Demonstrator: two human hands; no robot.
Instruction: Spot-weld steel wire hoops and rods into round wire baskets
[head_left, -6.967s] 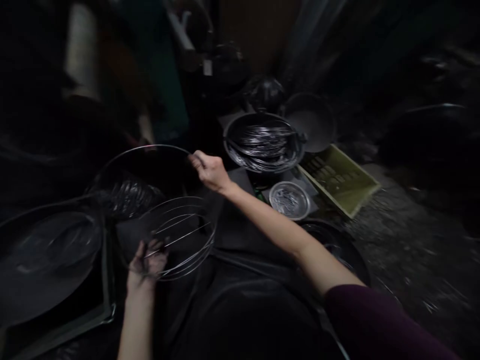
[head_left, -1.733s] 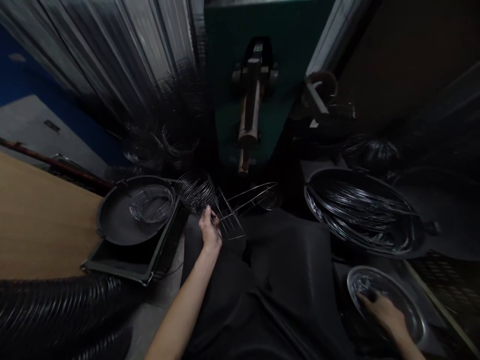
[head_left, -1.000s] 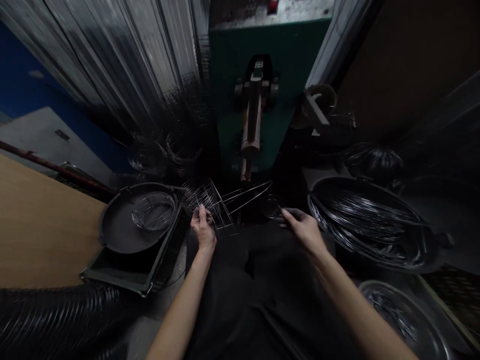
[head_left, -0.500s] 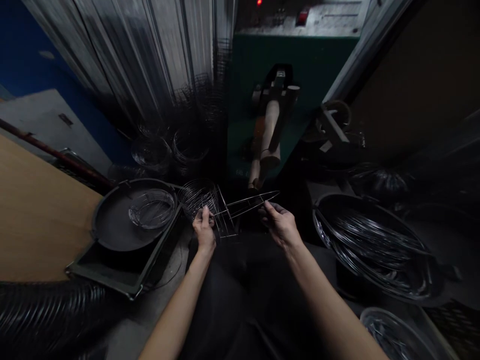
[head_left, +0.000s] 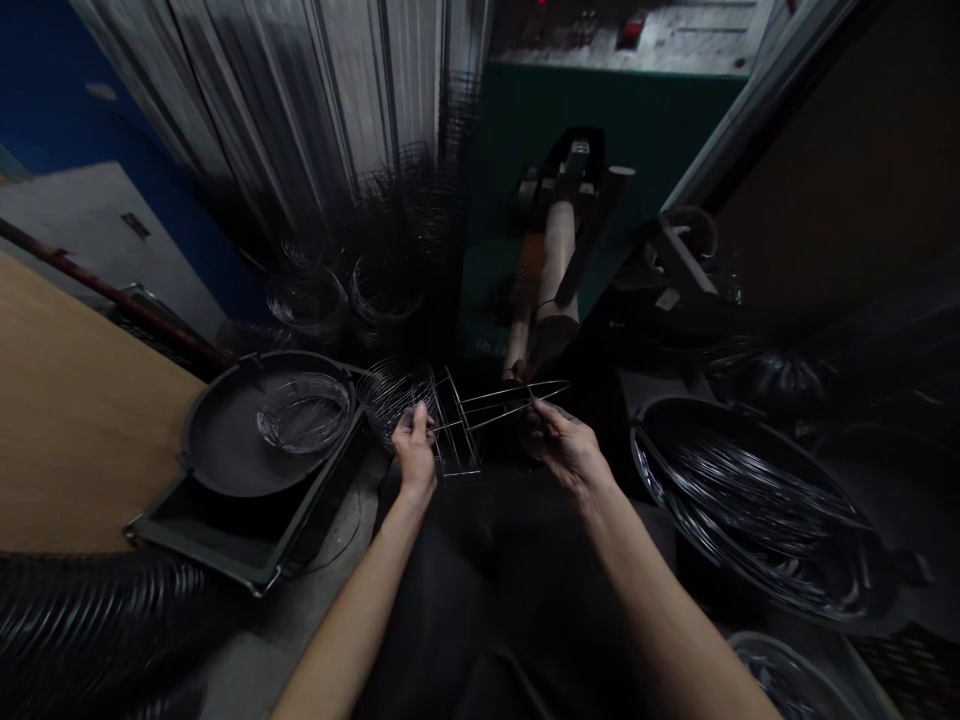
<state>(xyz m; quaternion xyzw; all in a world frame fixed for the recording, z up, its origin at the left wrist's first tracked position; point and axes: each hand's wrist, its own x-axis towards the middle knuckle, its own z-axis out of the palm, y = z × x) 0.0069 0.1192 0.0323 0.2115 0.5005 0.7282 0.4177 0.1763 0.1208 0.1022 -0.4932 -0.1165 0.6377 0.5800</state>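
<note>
A thin metal wire frame (head_left: 471,422) spans the space between my two hands, over my lap. My left hand (head_left: 415,440) pinches its left end, thumb on top. At the pointed loop on the other side, my right hand (head_left: 566,440) is closed on the wire with thumb and fingers. Just beyond the frame, the welding machine's pale electrode arms (head_left: 556,265) jut toward me from a green cabinet (head_left: 622,110). The frame sits below their tips, apart from them as far as I can tell. Dark wire behind the left hand blurs into the frame's edge.
On the left, a round black tray (head_left: 225,445) on a stand holds a wire ring bundle (head_left: 304,412). A wire basket (head_left: 394,385) stands beside it. To the right, a tub (head_left: 641,450) holds many wire rings (head_left: 735,480). A bowl of small parts (head_left: 780,670) is at lower right.
The whole view has shifted slightly, moving the machine to the right in the picture. Both hands keep their grip on the wire frame, which is tilted a little differently.
</note>
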